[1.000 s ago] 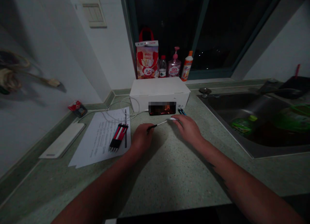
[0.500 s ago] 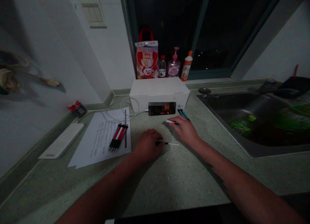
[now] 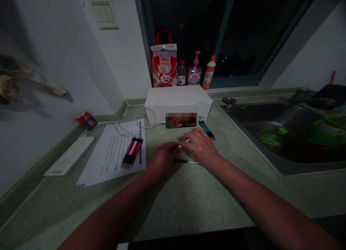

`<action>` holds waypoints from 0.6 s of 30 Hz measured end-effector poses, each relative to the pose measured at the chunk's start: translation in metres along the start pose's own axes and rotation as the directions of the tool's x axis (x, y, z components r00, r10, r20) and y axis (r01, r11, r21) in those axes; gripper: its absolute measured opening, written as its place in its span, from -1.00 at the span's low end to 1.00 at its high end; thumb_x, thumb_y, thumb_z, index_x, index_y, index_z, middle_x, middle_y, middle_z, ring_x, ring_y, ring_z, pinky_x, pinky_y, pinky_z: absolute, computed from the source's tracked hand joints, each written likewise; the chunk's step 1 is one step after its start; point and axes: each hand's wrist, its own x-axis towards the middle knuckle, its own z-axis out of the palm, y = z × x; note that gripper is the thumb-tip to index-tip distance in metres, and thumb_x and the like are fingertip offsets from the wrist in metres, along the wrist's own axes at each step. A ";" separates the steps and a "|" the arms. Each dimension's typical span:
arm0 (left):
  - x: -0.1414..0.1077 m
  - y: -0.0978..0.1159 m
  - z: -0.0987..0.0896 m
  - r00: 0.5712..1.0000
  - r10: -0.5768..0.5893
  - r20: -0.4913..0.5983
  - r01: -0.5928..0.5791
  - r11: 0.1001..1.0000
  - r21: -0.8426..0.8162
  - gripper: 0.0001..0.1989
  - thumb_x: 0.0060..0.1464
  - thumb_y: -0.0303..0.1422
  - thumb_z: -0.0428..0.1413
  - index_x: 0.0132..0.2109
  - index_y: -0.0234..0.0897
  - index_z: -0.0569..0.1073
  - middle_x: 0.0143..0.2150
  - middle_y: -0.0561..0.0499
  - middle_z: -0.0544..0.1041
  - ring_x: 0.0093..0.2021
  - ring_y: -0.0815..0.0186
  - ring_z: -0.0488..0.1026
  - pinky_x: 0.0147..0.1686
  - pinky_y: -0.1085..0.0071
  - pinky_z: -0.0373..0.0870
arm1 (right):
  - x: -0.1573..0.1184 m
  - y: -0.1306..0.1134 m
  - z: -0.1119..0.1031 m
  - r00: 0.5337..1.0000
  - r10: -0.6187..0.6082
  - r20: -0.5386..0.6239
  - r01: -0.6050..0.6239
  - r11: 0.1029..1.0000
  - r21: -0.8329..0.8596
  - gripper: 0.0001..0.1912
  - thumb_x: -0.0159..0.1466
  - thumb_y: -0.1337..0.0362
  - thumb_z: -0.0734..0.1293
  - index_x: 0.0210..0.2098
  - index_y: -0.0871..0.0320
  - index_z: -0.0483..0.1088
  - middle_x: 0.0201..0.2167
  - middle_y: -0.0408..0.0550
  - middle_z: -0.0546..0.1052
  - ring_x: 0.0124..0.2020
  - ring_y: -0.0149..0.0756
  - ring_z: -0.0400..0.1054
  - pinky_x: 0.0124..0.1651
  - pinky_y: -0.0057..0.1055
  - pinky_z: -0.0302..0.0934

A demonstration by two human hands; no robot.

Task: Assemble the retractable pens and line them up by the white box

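Note:
My right hand (image 3: 201, 145) is closed around a slim white pen (image 3: 187, 140), much of which the fingers hide. At the pen's left end my left hand (image 3: 165, 156) meets it, with thumb and fingertips pinched together. On the counter just below both hands lies a thin refill (image 3: 186, 161), dark at the left and pale at the right. Beyond my right hand are blue-and-black pens (image 3: 207, 130). To the left, a row of red, white and black pens (image 3: 132, 152) rests on printed paper sheets (image 3: 110, 149).
A phone (image 3: 181, 121) leans against a white box (image 3: 178, 96), with a white cable (image 3: 135, 132) running left. Bottles (image 3: 194, 73) and a red bag (image 3: 164, 68) stand behind. The steel sink (image 3: 251, 149) is at right; a white flat bar (image 3: 69, 158) lies at left.
My right hand has drawn slightly left and nearer with the white pen. My left hand has shifted off the refill, leaving it on the counter, and come up to the pen's end.

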 end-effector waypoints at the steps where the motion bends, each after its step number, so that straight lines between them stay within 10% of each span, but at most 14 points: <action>1: 0.001 -0.001 0.000 1.000 0.003 -0.009 -0.003 1.000 -0.001 -0.80 0.20 -0.46 0.16 -0.11 -0.19 0.67 -0.15 0.00 0.72 -0.20 0.22 0.62 -0.08 0.33 0.52 | 0.000 0.000 0.000 1.000 0.011 0.000 -0.011 1.000 0.006 -0.77 0.41 0.34 0.34 -0.06 -0.01 0.62 -0.10 0.04 0.56 0.00 -0.05 0.34 0.21 -0.04 0.16; 11: 0.009 -0.015 -0.003 0.999 -0.001 -0.038 0.009 0.980 0.196 -0.79 0.27 -0.43 0.14 -0.05 -0.25 0.66 -0.08 -0.09 0.68 -0.07 0.17 0.57 0.05 0.25 0.45 | -0.003 0.004 0.015 0.875 0.463 0.142 -0.483 0.858 0.178 -0.68 0.51 0.22 0.20 0.12 0.10 0.51 -0.07 0.06 0.65 -0.11 -0.09 0.54 -0.06 -0.23 0.33; 18: 0.011 -0.022 0.002 0.994 0.076 0.076 -0.099 0.925 0.368 -0.80 0.25 -0.47 0.16 -0.05 -0.25 0.65 -0.12 -0.09 0.62 -0.03 0.15 0.51 0.03 0.27 0.41 | -0.004 0.010 0.024 0.901 0.373 0.222 -0.407 0.903 0.134 -0.78 0.44 0.27 0.34 0.02 0.12 0.57 -0.10 0.06 0.60 0.01 -0.11 0.48 0.04 -0.27 0.31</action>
